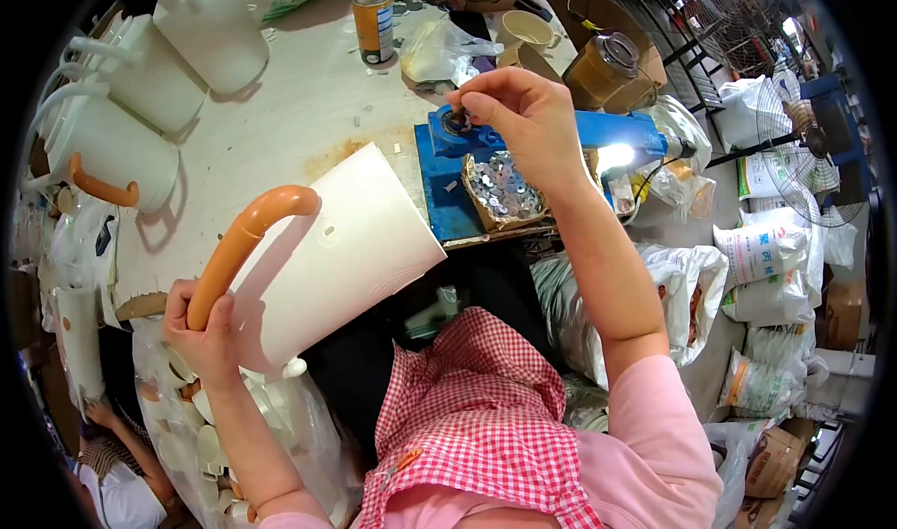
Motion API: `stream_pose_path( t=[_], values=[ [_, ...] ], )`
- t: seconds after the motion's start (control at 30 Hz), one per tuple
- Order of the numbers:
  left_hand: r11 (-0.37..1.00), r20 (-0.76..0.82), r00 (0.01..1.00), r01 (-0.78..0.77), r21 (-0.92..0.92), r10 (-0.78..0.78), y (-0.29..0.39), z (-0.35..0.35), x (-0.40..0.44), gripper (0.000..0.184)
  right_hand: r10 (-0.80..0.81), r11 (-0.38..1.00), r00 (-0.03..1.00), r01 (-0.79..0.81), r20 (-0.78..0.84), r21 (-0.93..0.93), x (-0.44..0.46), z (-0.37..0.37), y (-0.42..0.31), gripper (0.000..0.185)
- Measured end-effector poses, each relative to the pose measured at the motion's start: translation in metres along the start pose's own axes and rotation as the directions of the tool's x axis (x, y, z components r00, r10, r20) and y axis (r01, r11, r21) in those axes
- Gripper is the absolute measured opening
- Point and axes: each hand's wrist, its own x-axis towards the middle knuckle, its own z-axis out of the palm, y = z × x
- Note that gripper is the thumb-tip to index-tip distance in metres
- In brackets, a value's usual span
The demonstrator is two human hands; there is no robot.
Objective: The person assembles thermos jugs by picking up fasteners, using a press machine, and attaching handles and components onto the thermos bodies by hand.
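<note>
The left hand (201,342) was closed around the lower part of an orange curved handle (250,225), thumb across it, and so bore a white plastic cylindrical container (346,249). The container slanted over the near edge of the workbench (308,71), left of the blue bench machine (598,129); whether the bench took any of its weight could not be told. Gripping by the handle kept the fingers off the broad wall and left the far-right end clear of the hand.

The right hand (528,122) was raised above the machine's left end, thumb and forefinger drawn together at a dark round fitting (455,121). Whether they pinched a small part or only touched the fitting could not be made out. The wrist arched high, which held the forearm above the open carton (476,202) of small metal pieces (505,183). That carton sat against the machine's near side, apparently to put the pieces within short reach. A bright lamp (615,157) shone beside it, presumably to light such small parts.

On the far left, pale jugs (112,150) stood grouped, out of the working space. A spray can (372,24) stood upright beyond the machine, left of a crumpled plastic bag (444,52).
</note>
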Motion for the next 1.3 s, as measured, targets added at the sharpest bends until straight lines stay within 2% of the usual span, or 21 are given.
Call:
stream_pose_path(
  t=[0.13,0.27,0.33,0.4,0.43,0.47,0.53,0.57,0.6,0.63,0.67,0.73,0.77,0.9,1.0,1.07,1.13,1.17,1.23,1.3],
  values=[
    [1.000,0.004,1.000,0.021,-0.004,-0.021,0.003,0.004,0.003,0.035,0.053,0.992,0.998,-0.047,0.045,-0.120,0.002,-0.002,-0.014,0.015],
    [1.000,0.020,1.000,0.020,-0.005,-0.020,0.004,0.007,0.002,0.035,0.021,0.985,0.997,-0.008,0.070,-0.175,0.005,-0.005,-0.011,0.014],
    [1.000,0.006,1.000,0.024,-0.005,-0.024,0.007,0.009,0.003,0.033,0.037,0.989,0.997,-0.027,0.065,-0.146,0.000,-0.004,-0.011,0.015],
    [1.000,0.006,1.000,-0.006,-0.006,0.006,0.007,0.013,0.003,0.031,-0.061,0.994,0.983,0.075,-0.173,0.075,-0.016,0.003,-0.013,0.017],
    [0.999,-0.006,0.999,-0.036,-0.006,0.036,0.006,0.013,0.003,0.029,-0.001,1.000,0.981,0.003,-0.194,0.010,-0.031,-0.005,-0.019,0.016],
    [0.999,-0.004,0.999,-0.034,-0.004,0.034,0.005,0.012,0.004,0.029,0.003,1.000,0.981,0.000,-0.194,0.012,-0.045,-0.016,-0.016,0.016],
    [0.996,-0.019,0.997,-0.076,0.040,0.076,0.000,0.009,0.002,0.030,0.333,0.928,0.940,-0.341,-0.076,-0.152,-0.071,-0.035,0.013,0.013],
    [0.997,-0.019,0.997,-0.069,0.042,0.070,-0.002,0.008,0.002,0.030,0.262,0.876,0.963,-0.265,-0.064,-0.402,-0.076,-0.037,0.032,0.013],
    [0.995,-0.008,0.996,-0.088,0.054,0.088,-0.002,0.007,0.003,0.030,0.201,0.762,0.979,-0.181,-0.038,-0.621,-0.081,-0.040,0.052,0.013],
    [0.992,0.000,0.994,-0.112,0.064,0.112,-0.003,0.007,0.004,0.030,0.131,0.663,0.989,-0.134,-0.062,-0.737,-0.081,-0.039,0.066,0.015],
    [0.992,0.004,0.994,-0.108,0.066,0.108,-0.001,0.009,0.003,0.030,0.137,0.663,0.988,-0.140,-0.064,-0.735,-0.081,-0.040,0.076,0.015],
    [0.987,-0.001,0.993,-0.113,0.115,0.114,0.002,0.012,0.002,0.031,0.008,0.465,0.998,0.046,0.056,-0.884,-0.073,-0.038,0.086,0.018],
    [0.986,0.001,0.994,-0.111,0.121,0.112,0.002,0.010,0.002,0.031,0.072,0.465,0.996,0.008,0.047,-0.885,-0.072,-0.037,0.088,0.017],
    [0.982,0.025,0.989,-0.148,0.120,0.146,0.000,0.010,0.001,0.034,0.121,0.530,0.993,-0.066,-0.002,-0.845,-0.071,-0.038,0.083,0.010],
    [0.985,0.011,0.990,-0.140,0.098,0.139,0.003,0.012,-0.001,0.034,0.082,0.608,0.995,-0.097,-0.059,-0.788,-0.081,-0.041,0.074,0.009],
    [0.988,-0.014,0.990,-0.136,0.078,0.138,0.004,0.011,0.000,0.034,-0.096,0.710,0.995,0.050,-0.026,-0.702,-0.080,-0.040,0.053,0.005],
    [1.000,0.014,1.000,-0.002,-0.001,0.002,0.006,0.009,-0.003,0.035,-0.292,0.800,0.954,0.203,-0.071,-0.564,-0.066,-0.029,0.021,0.011],
    [1.000,0.015,1.000,-0.003,0.000,0.003,0.007,0.009,-0.004,0.035,-0.292,0.801,0.954,0.203,-0.072,-0.564,-0.056,-0.023,0.006,0.011],
    [1.000,0.018,1.000,-0.002,0.012,0.002,0.009,0.013,-0.004,0.036,-0.514,0.751,0.856,0.414,-0.061,-0.515,-0.030,-0.012,-0.012,0.015],
    [0.999,0.034,0.999,-0.030,0.020,0.029,0.014,0.015,-0.004,0.036,-0.572,0.701,0.820,0.474,-0.023,-0.533,-0.010,-0.006,-0.010,0.016]
  ],
)
